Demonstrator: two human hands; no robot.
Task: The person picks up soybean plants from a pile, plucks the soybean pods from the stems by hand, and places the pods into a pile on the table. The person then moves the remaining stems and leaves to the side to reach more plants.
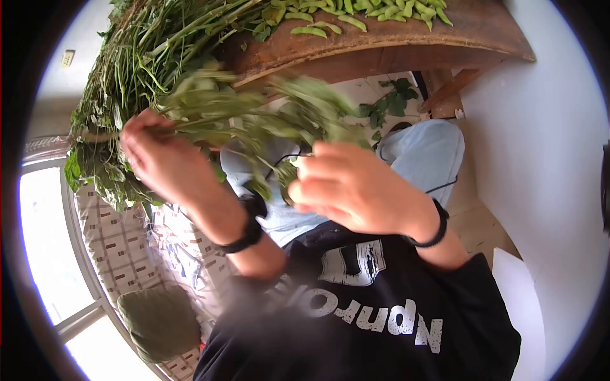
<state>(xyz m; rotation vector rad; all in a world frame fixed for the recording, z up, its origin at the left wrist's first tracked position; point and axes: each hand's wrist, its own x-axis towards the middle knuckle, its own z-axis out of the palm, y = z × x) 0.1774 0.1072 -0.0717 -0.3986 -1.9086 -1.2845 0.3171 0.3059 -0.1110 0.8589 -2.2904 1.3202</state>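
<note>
A leafy soybean stalk (235, 111), smeared by motion, stretches across in front of me above my lap. My left hand (159, 149) is closed round its stem end, at the edge of the big heap of bean plants (146, 70). My right hand (356, 184) is at the stalk's lower right leaves, its fingers curled in; what lies between them is hidden. Beyond both hands, green soybean pods (400, 9) are spread on the wooden table (432, 57).
The plant heap hangs over the table's left end. Below the table, a leafy sprig (394, 101) lies on the floor near my knees. A white wall (546, 146) stands close on the right. At left are a checked cover (114, 254), a dark green cushion (159, 324) and a window.
</note>
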